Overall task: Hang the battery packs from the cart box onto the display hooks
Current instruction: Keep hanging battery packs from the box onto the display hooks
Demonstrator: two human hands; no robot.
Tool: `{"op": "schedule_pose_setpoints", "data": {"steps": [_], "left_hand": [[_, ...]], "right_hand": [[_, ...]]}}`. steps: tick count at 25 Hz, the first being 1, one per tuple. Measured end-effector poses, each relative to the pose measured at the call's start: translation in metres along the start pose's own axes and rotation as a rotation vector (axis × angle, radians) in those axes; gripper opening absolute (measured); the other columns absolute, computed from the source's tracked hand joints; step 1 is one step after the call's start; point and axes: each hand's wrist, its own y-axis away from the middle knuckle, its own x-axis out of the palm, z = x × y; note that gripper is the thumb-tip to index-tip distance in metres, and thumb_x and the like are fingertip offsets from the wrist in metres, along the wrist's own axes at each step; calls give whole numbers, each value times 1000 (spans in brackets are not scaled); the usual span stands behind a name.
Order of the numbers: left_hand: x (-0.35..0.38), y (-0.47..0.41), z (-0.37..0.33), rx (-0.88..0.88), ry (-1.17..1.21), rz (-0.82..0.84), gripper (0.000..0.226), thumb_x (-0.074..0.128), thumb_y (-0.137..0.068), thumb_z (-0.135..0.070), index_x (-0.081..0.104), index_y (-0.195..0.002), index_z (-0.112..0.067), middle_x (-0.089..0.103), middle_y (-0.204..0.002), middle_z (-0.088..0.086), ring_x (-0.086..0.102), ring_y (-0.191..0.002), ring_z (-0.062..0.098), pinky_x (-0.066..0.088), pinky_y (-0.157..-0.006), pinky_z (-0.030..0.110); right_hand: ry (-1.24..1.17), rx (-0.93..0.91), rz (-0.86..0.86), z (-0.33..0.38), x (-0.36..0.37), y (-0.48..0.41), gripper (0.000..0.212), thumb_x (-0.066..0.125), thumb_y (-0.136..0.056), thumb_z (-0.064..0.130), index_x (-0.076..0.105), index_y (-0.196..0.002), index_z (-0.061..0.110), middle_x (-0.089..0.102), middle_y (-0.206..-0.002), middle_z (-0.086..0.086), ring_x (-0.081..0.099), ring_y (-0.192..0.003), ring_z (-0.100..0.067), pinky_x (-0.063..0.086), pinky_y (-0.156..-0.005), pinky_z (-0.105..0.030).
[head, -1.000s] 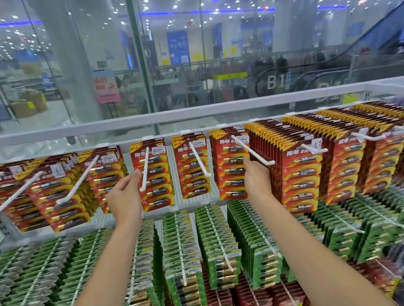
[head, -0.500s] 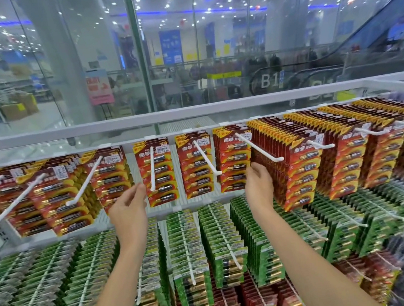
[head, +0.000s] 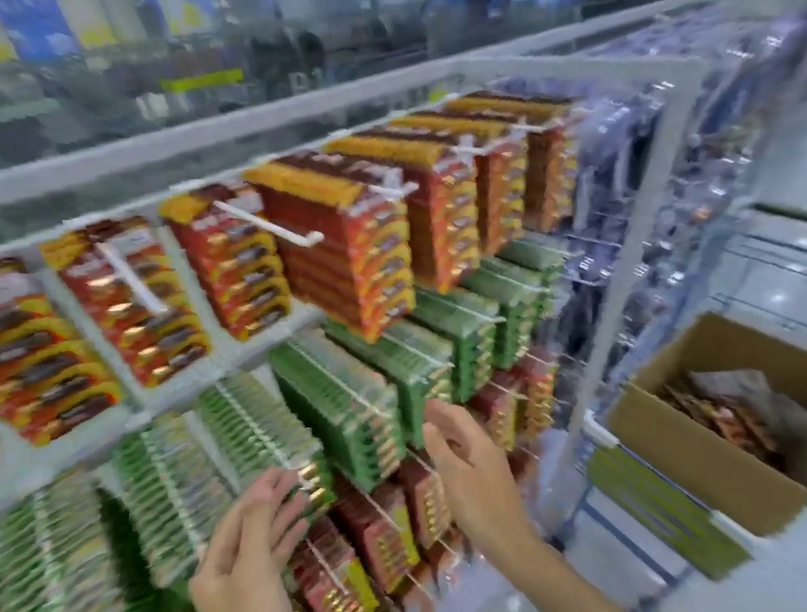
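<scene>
Beside the display rack (head: pixel 641 241), at its right and lower, a cardboard cart box (head: pixel 699 466) was stood open, with loose battery packs (head: pixel 718 417) seen dimly inside; the task's stock was thus held there, none in hand. Before the rack's lower rows the left hand (head: pixel 243 561) was held with fingers spread and relaxed, its tips close to a green pack column (head: pixel 263 429), contact not to be told through blur; the right hand (head: pixel 465 468) was likewise loose and grasping nothing, nearer the box side of the rack; both were judged to be between packs, presumably freed for a reach to the box. On the rack's upper row, red-and-yellow packs (head: pixel 348 256) were hung densely on white hooks (head: pixel 271 226); one hook projected with bare length, judged to offer room. Between the right hand and the box the rack's white corner post was noted as the thing standing in the way of a direct reach.
</scene>
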Motion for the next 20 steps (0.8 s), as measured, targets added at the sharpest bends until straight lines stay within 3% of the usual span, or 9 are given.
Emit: {"op": "schedule_pose_setpoints", "data": {"steps": [2, 4, 7, 12, 14, 18, 20], "left_hand": [[26, 15, 32, -65, -24, 111, 22, 57, -104, -16, 73, -114, -4, 79, -103, 7, 74, -102, 29, 62, -78, 26], [52, 28, 59, -104, -63, 205, 19, 57, -104, -15, 75, -108, -10, 81, -99, 2, 73, -104, 28, 64, -83, 32], [96, 48, 99, -178, -124, 350, 19, 54, -105, -10, 74, -104, -12, 79, -103, 9, 70, -108, 25, 60, -85, 30], [172, 85, 159, -228, -230, 495, 23, 60, -102, -9, 78, -91, -16, 81, -89, -1, 73, -105, 33, 60, -81, 27], [200, 99, 181, -234, -279, 540, 28, 62, -101, -9, 83, -86, -20, 81, -93, 6, 72, -106, 38, 59, -89, 39], [255, 131, 209, -265, -381, 628, 23, 63, -101, -8, 80, -93, -21, 79, -103, 14, 71, -104, 34, 53, -87, 40], [282, 144, 219, -285, -414, 648, 20, 68, -99, -16, 82, -88, -26, 79, -106, 11, 71, -101, 27, 54, -89, 44]], "right_hand": [[4, 52, -120, -29, -46, 14, 34, 53, -105, 42, 57, -138, 35, 58, -135, 25, 54, -125, 3, 45, -109, -30], [26, 101, -225, -52, -92, 27, 35, 53, -103, 48, 60, -135, 35, 61, -133, 22, 56, -124, 0, 45, -108, -35], [30, 198, -396, -77, -158, 45, 35, 52, -100, 55, 61, -128, 36, 64, -127, 19, 59, -115, 2, 47, -96, -22], [24, 308, -598, -107, -256, 71, 24, 53, -104, 37, 61, -126, 30, 64, -123, 15, 58, -105, 6, 42, -81, -11], [17, 330, -658, -120, -289, 76, 20, 54, -104, 34, 61, -122, 30, 64, -118, 16, 60, -105, 2, 41, -77, -7], [-15, 399, -728, -140, -343, 84, 15, 52, -105, 34, 59, -118, 33, 64, -118, 14, 60, -88, 8, 44, -69, -10], [-18, 429, -757, -150, -366, 84, 14, 53, -105, 32, 60, -117, 33, 65, -119, 11, 58, -95, 9, 42, -77, -17]]}}
